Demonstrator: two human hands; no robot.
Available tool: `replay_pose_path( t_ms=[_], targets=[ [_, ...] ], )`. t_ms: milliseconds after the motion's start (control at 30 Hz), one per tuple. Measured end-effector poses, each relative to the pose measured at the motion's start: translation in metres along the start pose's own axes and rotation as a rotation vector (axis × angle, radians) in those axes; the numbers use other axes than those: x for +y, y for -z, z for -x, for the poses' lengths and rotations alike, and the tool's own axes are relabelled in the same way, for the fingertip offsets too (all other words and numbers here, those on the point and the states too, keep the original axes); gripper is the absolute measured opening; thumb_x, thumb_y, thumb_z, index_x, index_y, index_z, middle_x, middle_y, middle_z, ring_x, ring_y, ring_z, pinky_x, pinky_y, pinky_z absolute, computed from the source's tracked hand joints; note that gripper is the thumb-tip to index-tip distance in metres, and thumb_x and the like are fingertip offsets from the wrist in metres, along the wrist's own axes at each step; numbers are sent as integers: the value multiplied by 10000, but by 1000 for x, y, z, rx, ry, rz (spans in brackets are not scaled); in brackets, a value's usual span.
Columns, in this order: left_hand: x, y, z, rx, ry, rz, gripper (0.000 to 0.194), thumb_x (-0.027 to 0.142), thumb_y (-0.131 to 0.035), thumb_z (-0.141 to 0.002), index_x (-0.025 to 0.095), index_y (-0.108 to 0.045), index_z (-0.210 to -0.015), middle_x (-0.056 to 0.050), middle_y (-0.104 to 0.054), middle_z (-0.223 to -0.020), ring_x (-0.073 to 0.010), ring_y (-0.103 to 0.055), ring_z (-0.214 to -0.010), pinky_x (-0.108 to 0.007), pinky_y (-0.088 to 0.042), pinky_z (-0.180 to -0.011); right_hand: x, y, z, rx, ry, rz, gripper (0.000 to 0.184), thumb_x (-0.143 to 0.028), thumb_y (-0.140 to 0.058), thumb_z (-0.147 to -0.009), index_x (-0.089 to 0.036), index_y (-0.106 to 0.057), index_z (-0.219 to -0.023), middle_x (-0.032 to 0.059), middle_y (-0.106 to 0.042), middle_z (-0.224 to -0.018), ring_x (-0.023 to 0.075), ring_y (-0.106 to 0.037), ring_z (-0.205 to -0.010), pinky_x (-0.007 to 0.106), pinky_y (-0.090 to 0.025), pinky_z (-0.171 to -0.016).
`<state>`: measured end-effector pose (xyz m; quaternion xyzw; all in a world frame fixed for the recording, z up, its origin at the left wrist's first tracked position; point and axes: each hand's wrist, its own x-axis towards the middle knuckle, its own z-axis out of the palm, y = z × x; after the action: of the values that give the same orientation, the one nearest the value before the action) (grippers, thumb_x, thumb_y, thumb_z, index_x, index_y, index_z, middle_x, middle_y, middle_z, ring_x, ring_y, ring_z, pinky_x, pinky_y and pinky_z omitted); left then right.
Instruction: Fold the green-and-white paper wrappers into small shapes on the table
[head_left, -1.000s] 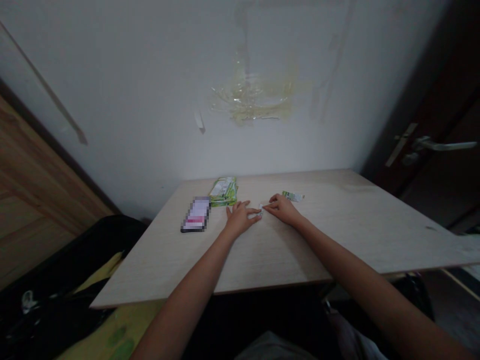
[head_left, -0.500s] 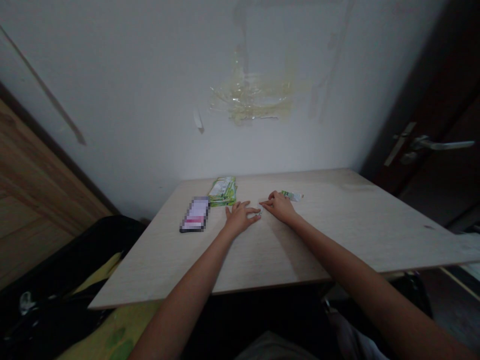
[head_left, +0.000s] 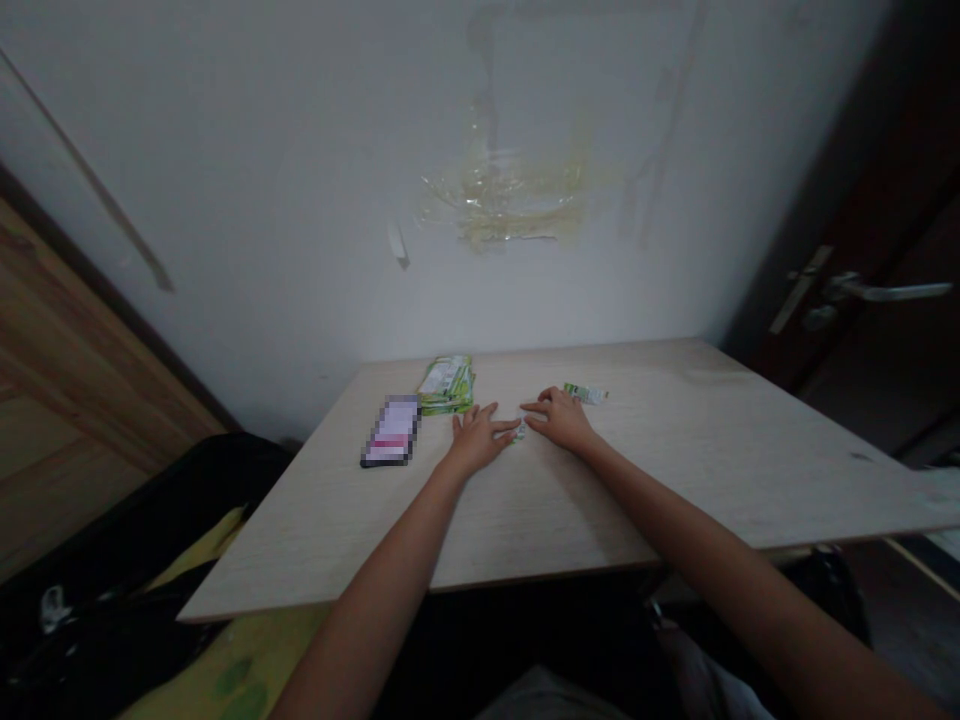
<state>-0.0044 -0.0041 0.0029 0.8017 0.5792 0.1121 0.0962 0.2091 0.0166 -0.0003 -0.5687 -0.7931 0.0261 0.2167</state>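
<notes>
A small green-and-white printed piece (head_left: 519, 432), perhaps a folded packet, lies on the table between my two hands. My left hand (head_left: 476, 438) rests on the tabletop with its fingers spread, its index finger and thumb touching the piece's left side. From the right, my right hand (head_left: 564, 420) reaches the piece's other edge with thumb and index finger apart. Just beyond that hand lies a flat green-and-white strip (head_left: 585, 394), seemingly a packet. The fingers partly cover the small piece, so its exact kind cannot be made out.
A stack of green-and-white packets (head_left: 447, 380) lies behind my left hand. Left of it is a phone (head_left: 391, 430) with a blurred screen. The pale wooden table (head_left: 712, 450) meets a wall with old tape (head_left: 517, 205). A dark door (head_left: 885, 330) stands at right.
The fingers of my right hand have parted from a pinch and drawn slightly back. More of the small printed piece shows beside my left fingertips. The stack and phone are unmoved.
</notes>
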Motion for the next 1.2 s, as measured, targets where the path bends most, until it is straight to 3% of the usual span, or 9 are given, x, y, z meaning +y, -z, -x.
replay_pose_path(
  t_ms=[367,800,1200],
  targets=[
    [1,3,3,7,3,-36,455,655,-433,-931,504,-601,-1325,12,-365,-1609,-377,-277,-1478,-601,-182,-1184,-2,0,1,-21,-17,-18,448,-530,-653,-875,-352,-677,-1285,97,-564,-1314,280,-528,-1224,430,-381,-1067],
    [-3,-4,-1,54,-7,-54,448,655,-434,-935,512,-595,-1327,-8,-391,-1591,-396,-289,-1466,-603,-193,-1175,3,0,3,-87,17,9,588,-605,-637,-853,-343,-602,-1378,106,-508,-1430,310,-455,-1328,449,-355,-1114],
    [-9,-12,-4,101,-26,7,426,647,-475,-922,496,-640,-1284,-33,-434,-1557,-399,-293,-1454,-623,-202,-1157,4,1,6,-95,65,20,596,-610,-610,-877,-343,-569,-1409,113,-494,-1458,314,-435,-1351,462,-339,-1124]
  ],
)
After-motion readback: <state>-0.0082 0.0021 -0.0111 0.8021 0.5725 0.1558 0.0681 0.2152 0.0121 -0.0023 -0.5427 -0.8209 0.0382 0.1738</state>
